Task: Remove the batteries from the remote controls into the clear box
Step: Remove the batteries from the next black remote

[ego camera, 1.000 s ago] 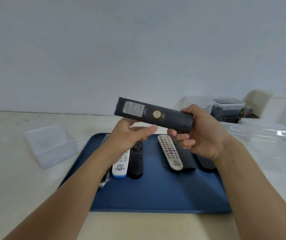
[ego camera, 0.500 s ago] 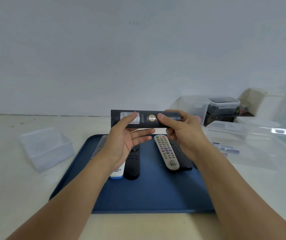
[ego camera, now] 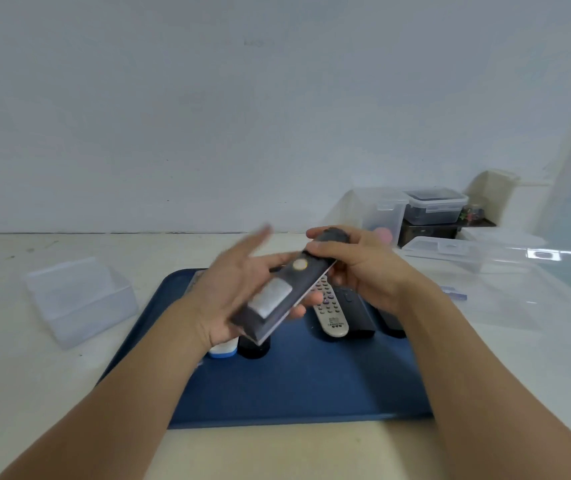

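Hands held a black remote (ego camera: 282, 294) back-up: right hand (ego camera: 356, 268) gripped its far end, left hand (ego camera: 239, 292) cradled it open-fingered; the battery cover apparently needed sliding off next.

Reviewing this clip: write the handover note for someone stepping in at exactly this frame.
Right hand grips the far end of the black remote, held back side up above the blue tray.
Left hand lies open under its near end, fingers straight.
Clear box sits left of the tray; no batteries visible in it.
Done: one remote picked up and turned over.
Left: open its cover, drop its batteries in the box, then do the other remotes on the tray.
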`<state>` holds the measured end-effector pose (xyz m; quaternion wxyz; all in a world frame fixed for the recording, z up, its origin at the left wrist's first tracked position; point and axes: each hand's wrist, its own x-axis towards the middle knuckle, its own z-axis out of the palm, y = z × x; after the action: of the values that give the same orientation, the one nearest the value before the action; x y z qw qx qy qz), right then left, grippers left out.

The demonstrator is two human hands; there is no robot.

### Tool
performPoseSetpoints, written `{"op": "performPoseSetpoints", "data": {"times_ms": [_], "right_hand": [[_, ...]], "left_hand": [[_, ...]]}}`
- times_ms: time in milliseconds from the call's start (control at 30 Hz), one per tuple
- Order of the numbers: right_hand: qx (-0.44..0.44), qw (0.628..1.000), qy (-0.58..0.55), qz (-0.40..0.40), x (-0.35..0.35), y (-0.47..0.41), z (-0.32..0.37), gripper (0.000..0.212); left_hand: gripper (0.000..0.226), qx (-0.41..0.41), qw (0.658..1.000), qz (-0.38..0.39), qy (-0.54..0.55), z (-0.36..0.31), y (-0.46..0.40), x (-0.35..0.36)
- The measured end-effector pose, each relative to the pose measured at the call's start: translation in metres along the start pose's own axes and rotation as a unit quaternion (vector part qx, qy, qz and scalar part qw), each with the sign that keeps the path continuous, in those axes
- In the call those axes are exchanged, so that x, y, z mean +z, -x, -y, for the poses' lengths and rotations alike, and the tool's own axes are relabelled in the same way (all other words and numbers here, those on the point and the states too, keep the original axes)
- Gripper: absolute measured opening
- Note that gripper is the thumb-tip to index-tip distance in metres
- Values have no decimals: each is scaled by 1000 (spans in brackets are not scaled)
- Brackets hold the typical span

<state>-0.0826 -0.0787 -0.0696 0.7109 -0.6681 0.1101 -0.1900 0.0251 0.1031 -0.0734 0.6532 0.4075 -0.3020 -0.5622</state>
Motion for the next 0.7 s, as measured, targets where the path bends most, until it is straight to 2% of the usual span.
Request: {"op": "performPoseSetpoints", "data": {"times_ms": [67, 100, 167, 267, 367, 467, 533, 633, 667, 700], "right_hand": [[-31, 992, 109, -63, 7, -1, -6, 25], [-45, 987, 132, -85, 8, -2, -8, 20], [-60, 984, 107, -127, 7, -2, -7, 12], [-8, 979, -20, -200, -6, 0, 5, 7], [101, 980, -22, -172, -17, 4, 13, 13], [185, 967, 128, -116, -18, 7, 10, 28], [195, 937, 261, -130, -16, 9, 9, 26], [111, 841, 474, -235, -15, 9, 6, 31], [55, 814, 513, -268, -13, 8, 6, 31], [-23, 808, 513, -288, -9, 8, 9, 26]], "left_hand": [[31, 7, 987, -102, -122, 8, -6, 3], [25, 14, 978, -135, -156, 11, -8, 3], [23, 33, 965, -173, -196, 13, -10, 2], [22, 70, 958, -189, -203, 13, -12, 5], [23, 92, 958, -192, -194, 12, -12, 6], [25, 102, 953, -204, -198, 11, -12, 6], [26, 105, 952, -205, -202, 11, -12, 6], [27, 104, 952, -201, -208, 11, -12, 5], [26, 103, 951, -198, -212, 12, -12, 4], [25, 104, 951, -195, -216, 12, -13, 3]]}}
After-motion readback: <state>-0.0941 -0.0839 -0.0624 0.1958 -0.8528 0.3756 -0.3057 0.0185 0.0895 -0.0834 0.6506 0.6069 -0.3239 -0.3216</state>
